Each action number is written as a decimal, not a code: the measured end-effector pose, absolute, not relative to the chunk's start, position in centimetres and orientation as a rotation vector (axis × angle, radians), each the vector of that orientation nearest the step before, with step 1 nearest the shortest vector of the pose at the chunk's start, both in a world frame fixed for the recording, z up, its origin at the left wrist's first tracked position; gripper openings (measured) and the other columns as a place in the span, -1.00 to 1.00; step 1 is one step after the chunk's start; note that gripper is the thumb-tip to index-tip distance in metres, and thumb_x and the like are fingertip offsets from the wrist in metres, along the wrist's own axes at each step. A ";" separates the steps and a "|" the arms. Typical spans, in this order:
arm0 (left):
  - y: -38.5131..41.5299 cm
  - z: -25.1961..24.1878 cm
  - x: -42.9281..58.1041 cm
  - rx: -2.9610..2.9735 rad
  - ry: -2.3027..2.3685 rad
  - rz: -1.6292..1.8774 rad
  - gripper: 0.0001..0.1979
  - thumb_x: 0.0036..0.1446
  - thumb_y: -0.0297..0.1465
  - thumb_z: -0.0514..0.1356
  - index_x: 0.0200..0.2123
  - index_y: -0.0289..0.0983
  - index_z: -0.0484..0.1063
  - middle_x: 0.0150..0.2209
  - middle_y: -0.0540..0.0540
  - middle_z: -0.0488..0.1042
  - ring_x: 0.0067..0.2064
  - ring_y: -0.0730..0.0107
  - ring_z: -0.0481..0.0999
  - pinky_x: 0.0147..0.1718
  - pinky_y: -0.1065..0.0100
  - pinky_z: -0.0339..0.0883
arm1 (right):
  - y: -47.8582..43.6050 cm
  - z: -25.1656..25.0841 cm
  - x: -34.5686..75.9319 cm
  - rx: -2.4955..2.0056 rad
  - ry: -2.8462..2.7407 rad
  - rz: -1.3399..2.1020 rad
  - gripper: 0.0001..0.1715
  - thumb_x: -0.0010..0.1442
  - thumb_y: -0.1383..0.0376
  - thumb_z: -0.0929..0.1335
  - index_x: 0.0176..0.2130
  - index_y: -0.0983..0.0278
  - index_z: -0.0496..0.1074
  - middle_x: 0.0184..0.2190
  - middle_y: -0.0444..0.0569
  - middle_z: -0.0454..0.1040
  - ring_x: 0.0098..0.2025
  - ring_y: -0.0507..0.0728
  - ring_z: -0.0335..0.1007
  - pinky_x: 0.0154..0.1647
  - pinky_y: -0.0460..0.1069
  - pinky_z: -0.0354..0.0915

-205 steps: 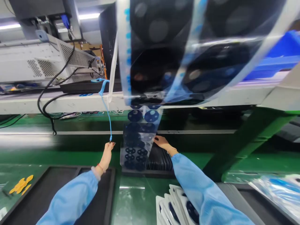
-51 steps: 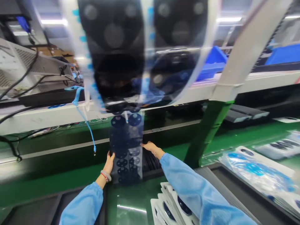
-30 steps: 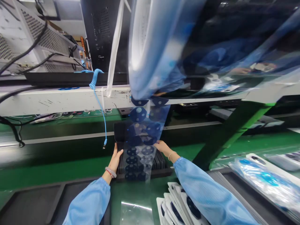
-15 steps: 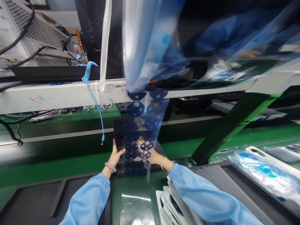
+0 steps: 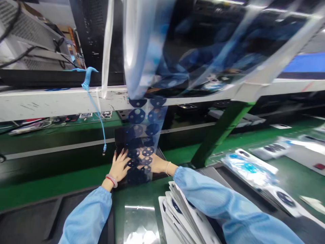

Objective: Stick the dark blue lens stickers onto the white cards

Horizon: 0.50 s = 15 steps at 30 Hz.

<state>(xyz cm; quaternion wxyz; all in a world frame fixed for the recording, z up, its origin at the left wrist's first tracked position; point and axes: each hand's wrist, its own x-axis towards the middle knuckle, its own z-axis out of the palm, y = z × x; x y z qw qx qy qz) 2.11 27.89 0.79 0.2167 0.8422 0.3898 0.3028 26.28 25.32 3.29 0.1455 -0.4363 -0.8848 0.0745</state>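
Observation:
My left hand [image 5: 119, 166] lies with its fingers spread on the left side of a dark stack [image 5: 120, 137] of thin black pieces beneath the shelf. My right hand [image 5: 157, 164] reaches in from the right, its fingers stretched out behind a hanging clear strip [image 5: 137, 116] printed with dark round discs. The strip partly covers those fingers, and what they touch is hard to make out. Below my right sleeve, several white panels [image 5: 177, 217] with dark round openings lean in an overlapping row.
A white shelf edge [image 5: 50, 101] crosses above my hands, and a coiled blue cord [image 5: 87, 79] hangs from it. At right stands a green post [image 5: 220, 135]. Black trays [image 5: 30, 220] lie at lower left, a clear sheet [image 5: 141, 223] at bottom centre, film-wrapped panels [image 5: 250, 167] at right.
My left hand has shifted from gripping the stack's side with thumb apart to lying over it with fingers spread. My right hand stays behind the strip. The view has turned right.

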 end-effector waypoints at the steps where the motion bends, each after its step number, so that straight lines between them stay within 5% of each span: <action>1: 28.1 1.0 1.9 2.374 1.135 0.853 -0.62 0.22 -0.26 0.08 0.09 -0.11 0.42 0.27 -0.11 0.30 0.38 0.12 0.04 0.34 -0.07 -0.50 | 24.9 4.1 27.2 -1.310 -2.560 0.162 -0.30 0.28 0.14 0.29 0.32 0.30 0.12 0.27 0.17 0.22 0.34 0.28 0.00 0.37 0.28 -0.20; 7: 26.1 6.9 1.3 1.887 1.334 1.870 -0.55 0.30 -0.32 -0.05 0.19 -0.33 0.24 0.24 -0.31 0.28 0.29 0.13 0.22 0.27 0.05 0.05 | 15.2 7.5 33.1 -1.934 -2.078 0.162 -0.13 0.26 0.04 0.27 0.34 0.49 0.01 0.30 0.38 0.09 0.33 0.39 0.03 0.30 0.23 0.07; 11: 17.7 11.9 2.9 1.742 0.996 2.219 -0.56 0.30 -0.30 -0.04 0.21 -0.24 0.22 0.29 -0.18 0.19 0.33 0.09 0.13 0.31 0.01 -0.01 | 6.9 5.4 32.5 -2.017 -2.014 0.587 0.43 -0.08 -0.13 0.47 0.39 0.50 -0.24 0.35 0.44 -0.11 0.35 0.47 -0.07 0.29 0.24 0.06; 15: 11.4 13.0 5.0 1.605 0.949 1.896 -0.46 0.24 -0.25 0.07 0.28 -0.10 0.13 0.41 0.00 -0.08 0.41 0.12 -0.11 0.38 0.08 -0.22 | 4.0 2.5 30.4 -2.125 -1.961 0.671 0.66 -0.32 -0.09 0.56 0.38 0.54 -0.29 0.35 0.51 -0.22 0.38 0.53 -0.25 0.33 0.25 -0.06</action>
